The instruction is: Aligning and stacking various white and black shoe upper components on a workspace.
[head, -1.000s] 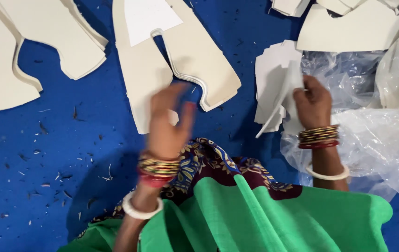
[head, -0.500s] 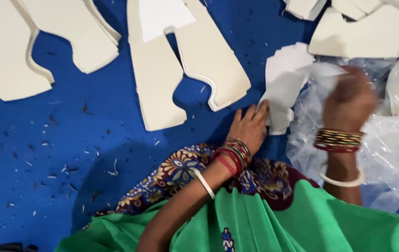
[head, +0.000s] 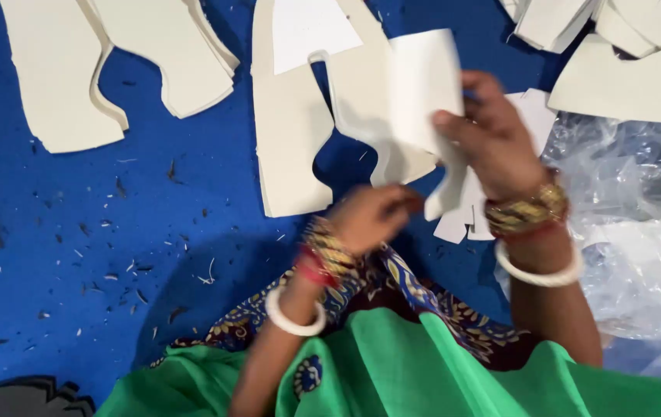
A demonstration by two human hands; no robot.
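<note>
My right hand (head: 493,139) holds up a white cut-out sheet (head: 423,93) above the blue surface, fingers pinched on its right edge. My left hand (head: 373,216) is blurred just below it, fingers curled near the sheet's lower edge; whether it grips the sheet I cannot tell. Both wrists carry bangles. A large cream cut-out piece (head: 288,131) lies flat behind the held sheet. A small stack of white pieces (head: 466,220) lies under my right wrist.
Two more cream cut-outs (head: 60,69) lie at the upper left. Crumpled clear plastic (head: 639,232) covers the right side, with several cream pieces (head: 632,69) above it. Small scraps dot the blue surface (head: 114,232). Green and patterned cloth (head: 423,363) covers my lap.
My right hand has lifted a white sheet from the stack at the right and brought it leftward. My left hand moved from the stack back toward the middle, under the sheet.
</note>
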